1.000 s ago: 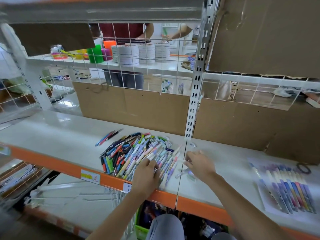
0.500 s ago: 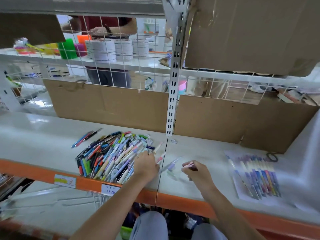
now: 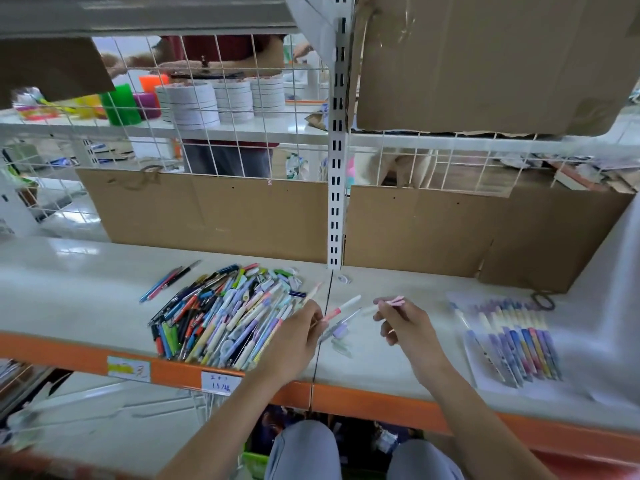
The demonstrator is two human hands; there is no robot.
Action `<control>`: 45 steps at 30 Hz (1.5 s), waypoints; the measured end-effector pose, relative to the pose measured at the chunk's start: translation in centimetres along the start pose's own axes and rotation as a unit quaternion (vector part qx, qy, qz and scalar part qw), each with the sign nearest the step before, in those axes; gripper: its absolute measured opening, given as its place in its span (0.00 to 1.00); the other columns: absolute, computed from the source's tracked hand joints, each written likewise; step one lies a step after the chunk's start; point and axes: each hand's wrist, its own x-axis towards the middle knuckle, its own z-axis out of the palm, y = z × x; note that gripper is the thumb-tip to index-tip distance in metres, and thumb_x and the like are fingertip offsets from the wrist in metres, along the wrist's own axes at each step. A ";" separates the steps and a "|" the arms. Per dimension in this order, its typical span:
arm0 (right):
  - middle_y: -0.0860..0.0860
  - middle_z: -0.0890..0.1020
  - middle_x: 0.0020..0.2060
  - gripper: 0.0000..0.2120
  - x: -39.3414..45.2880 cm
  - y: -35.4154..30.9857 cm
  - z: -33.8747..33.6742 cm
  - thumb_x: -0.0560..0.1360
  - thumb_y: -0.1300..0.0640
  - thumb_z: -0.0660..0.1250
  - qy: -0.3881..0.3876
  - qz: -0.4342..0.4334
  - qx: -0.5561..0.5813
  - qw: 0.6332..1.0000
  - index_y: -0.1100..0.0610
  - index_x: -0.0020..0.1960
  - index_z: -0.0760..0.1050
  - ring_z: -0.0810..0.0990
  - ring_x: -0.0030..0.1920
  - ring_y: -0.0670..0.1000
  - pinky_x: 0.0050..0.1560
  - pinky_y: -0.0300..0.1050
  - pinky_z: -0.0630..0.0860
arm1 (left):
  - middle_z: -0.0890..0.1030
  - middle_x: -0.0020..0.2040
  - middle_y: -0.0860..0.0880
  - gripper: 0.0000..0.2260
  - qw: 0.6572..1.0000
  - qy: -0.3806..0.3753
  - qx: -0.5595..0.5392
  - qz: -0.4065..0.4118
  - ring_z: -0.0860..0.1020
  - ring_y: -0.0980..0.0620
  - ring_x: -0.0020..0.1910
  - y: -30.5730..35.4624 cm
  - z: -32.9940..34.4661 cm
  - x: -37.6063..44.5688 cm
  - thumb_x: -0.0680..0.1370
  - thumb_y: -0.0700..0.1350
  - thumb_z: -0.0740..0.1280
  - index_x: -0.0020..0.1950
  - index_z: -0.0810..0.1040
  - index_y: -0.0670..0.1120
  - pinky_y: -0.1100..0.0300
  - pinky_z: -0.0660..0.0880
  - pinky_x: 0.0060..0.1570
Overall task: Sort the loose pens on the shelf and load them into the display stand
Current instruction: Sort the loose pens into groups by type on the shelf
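Since a second ago both of my hands have lifted off the shelf [image 3: 86, 289]: they were pressed down at the right edge of the pen pile [image 3: 221, 313] and now each one hovers above the white surface with something in its fingers.

My left hand [image 3: 294, 341] sits at the pile's right edge, fingers curled around a few pens. A pink-and-white pen [image 3: 341, 308] sticks out to the right from that grip, a thinner pale pen [image 3: 313, 292] points up and away from it, and a clear pen with a lilac part [image 3: 337, 327] shows just below; I cannot tell whether that last one is in my grip or lying on the shelf.

My right hand [image 3: 405, 327] is just beside the left, apart from it, with thumb and forefinger pinching a small pink piece [image 3: 394, 300]; whether it is a cap or a short pen I cannot tell.

The loose pile lies left of the upright post [image 3: 335, 168], near the orange front edge [image 3: 381, 400], with a few pens [image 3: 169, 280] lying apart at its upper left. Well to my right, a row of pens [image 3: 512, 337] lies side by side on a white sheet [image 3: 491, 386]. Cardboard [image 3: 207, 209] lines the back of the shelf.
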 end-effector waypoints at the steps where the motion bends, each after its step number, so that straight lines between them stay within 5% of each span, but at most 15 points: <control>1: 0.51 0.77 0.35 0.07 -0.1 -0.3 0.0 0.79 0.61 0.61 0.001 -0.005 0.025 1.000 0.59 0.46 0.77 0.72 0.28 0.44 0.27 0.35 0.67 | 0.71 0.32 0.53 0.06 1.000 0.002 -0.002 0.010 0.67 0.56 0.29 0.1 0.0 -0.3 0.81 0.47 0.58 0.46 0.64 0.50 0.59 0.65 0.32; 9: 0.51 0.76 0.35 0.08 -0.1 -1.6 -0.5 0.80 0.61 0.60 0.025 -0.020 0.095 0.995 0.57 0.46 0.78 0.70 0.28 0.45 0.29 0.39 0.64 | 0.70 0.31 0.53 0.04 0.999 0.015 -0.013 0.033 0.66 0.56 0.27 0.3 -0.4 -0.5 0.81 0.48 0.59 0.48 0.65 0.51 0.58 0.62 0.30; 14: 0.53 0.76 0.34 0.08 -0.2 -1.9 -0.6 0.80 0.60 0.61 -0.025 -0.008 0.079 0.997 0.59 0.47 0.78 0.71 0.30 0.47 0.30 0.40 0.64 | 0.70 0.31 0.52 0.04 0.999 0.000 -0.030 0.032 0.65 0.55 0.27 0.5 -0.8 -0.9 0.81 0.49 0.59 0.48 0.65 0.52 0.57 0.62 0.30; 19: 0.52 0.77 0.34 0.07 -0.5 -1.8 0.1 0.79 0.61 0.62 -0.092 0.006 0.056 0.994 0.61 0.48 0.79 0.72 0.31 0.48 0.30 0.39 0.66 | 0.67 0.27 0.54 0.10 0.996 -0.013 -0.087 0.010 0.63 0.55 0.27 2.0 -1.0 -1.1 0.81 0.49 0.57 0.49 0.77 0.49 0.59 0.59 0.31; 25: 0.51 0.73 0.29 0.07 -1.1 -1.3 2.7 0.79 0.62 0.62 -0.018 -0.015 0.107 0.994 0.63 0.44 0.75 0.68 0.28 0.48 0.30 0.39 0.64 | 0.70 0.24 0.57 0.11 0.993 0.025 -0.108 -0.027 0.65 0.57 0.23 3.2 -0.4 -0.7 0.81 0.44 0.60 0.42 0.79 0.44 0.65 0.59 0.27; 32: 0.50 0.72 0.27 0.11 -1.1 1.0 4.1 0.80 0.58 0.60 0.023 0.068 0.092 0.993 0.62 0.42 0.75 0.66 0.24 0.46 0.29 0.39 0.63 | 0.76 0.36 0.50 0.12 0.997 0.073 0.018 -0.012 0.70 0.53 0.32 2.8 2.0 -1.5 0.81 0.47 0.59 0.45 0.77 0.42 0.61 0.63 0.30; 37: 0.54 0.74 0.32 0.10 -1.3 1.6 3.4 0.79 0.59 0.61 -0.033 0.079 0.007 0.996 0.60 0.40 0.73 0.69 0.27 0.46 0.29 0.39 0.66 | 0.76 0.41 0.47 0.11 0.994 0.049 0.080 0.059 0.72 0.50 0.36 2.9 3.0 -1.6 0.81 0.49 0.59 0.48 0.75 0.42 0.59 0.63 0.32; 40: 0.53 0.79 0.36 0.09 -0.6 1.3 1.0 0.80 0.58 0.60 0.000 0.052 -0.040 0.998 0.60 0.42 0.70 0.73 0.29 0.48 0.27 0.38 0.68 | 0.76 0.40 0.48 0.09 0.978 -0.012 0.157 0.134 0.77 0.48 0.38 2.2 3.7 -1.4 0.73 0.50 0.69 0.45 0.77 0.44 0.61 0.69 0.29; 45: 0.52 0.78 0.34 0.13 1.6 2.2 -4.1 0.80 0.51 0.59 0.043 0.016 -0.344 0.938 0.58 0.42 0.67 0.76 0.37 0.55 0.31 0.37 0.67 | 0.72 0.56 0.48 0.13 0.980 -0.032 0.162 0.108 0.72 0.49 0.57 2.3 5.5 -0.7 0.79 0.49 0.61 0.62 0.74 0.46 0.59 0.69 0.52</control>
